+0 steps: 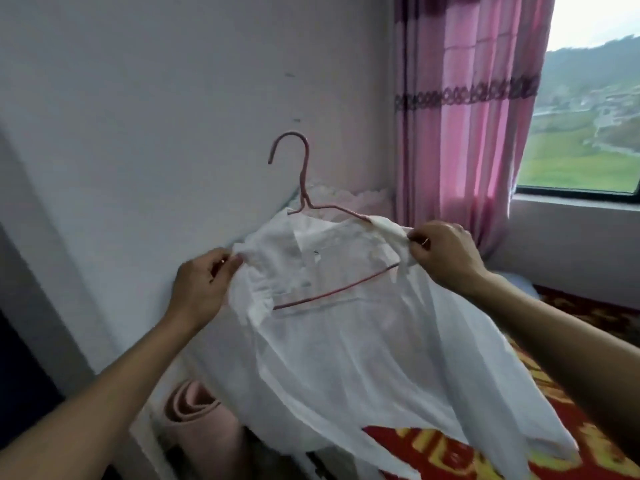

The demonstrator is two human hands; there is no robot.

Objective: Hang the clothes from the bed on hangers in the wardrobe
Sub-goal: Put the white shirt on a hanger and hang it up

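A thin white shirt (353, 348) hangs in the air over the bed, draped on a pink wire hanger (304, 174) whose hook points up. The hanger's lower bar shows through the neck opening. My left hand (201, 289) pinches the shirt's left shoulder. On the other side, my right hand (446, 254) pinches the right shoulder of the shirt at the hanger's end. The shirt's hem trails down toward the bed. No wardrobe is in view.
A bed with a red and yellow patterned cover (485, 452) lies below at the right. A rolled pink mat (197, 420) stands by the white wall (156, 116). Pink curtains (464, 116) hang beside a window (588, 109). A dark edge (20, 375) is at the far left.
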